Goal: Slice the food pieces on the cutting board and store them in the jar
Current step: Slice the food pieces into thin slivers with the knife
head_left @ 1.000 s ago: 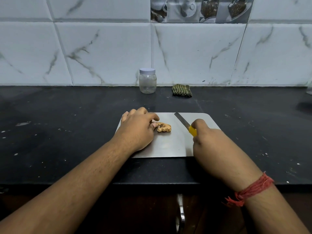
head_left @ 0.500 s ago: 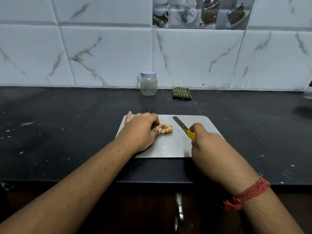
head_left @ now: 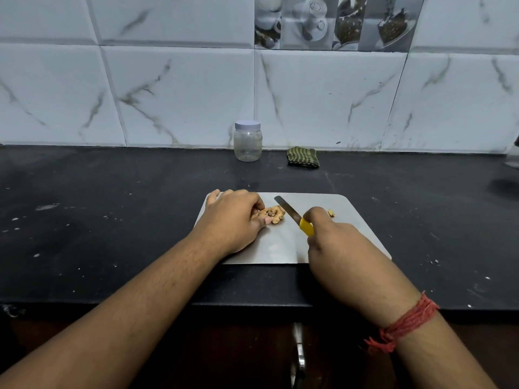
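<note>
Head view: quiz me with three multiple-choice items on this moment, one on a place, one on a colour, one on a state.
1. Where does the jar stand?
A. on the cutting board
B. at the back of the counter by the tiled wall
C. in the left hand

2. What colour is the knife handle?
A. yellow
B. black
C. red

3. What state is the jar's lid in?
A. lying on the counter
B. held in the right hand
C. on the jar

Answers: 1 B, the jar stands against the wall tiles, well behind the cutting board. 2 A, yellow shows at the knife handle where the right hand grips it. 3 C, the pale lid sits on top of the jar.
</note>
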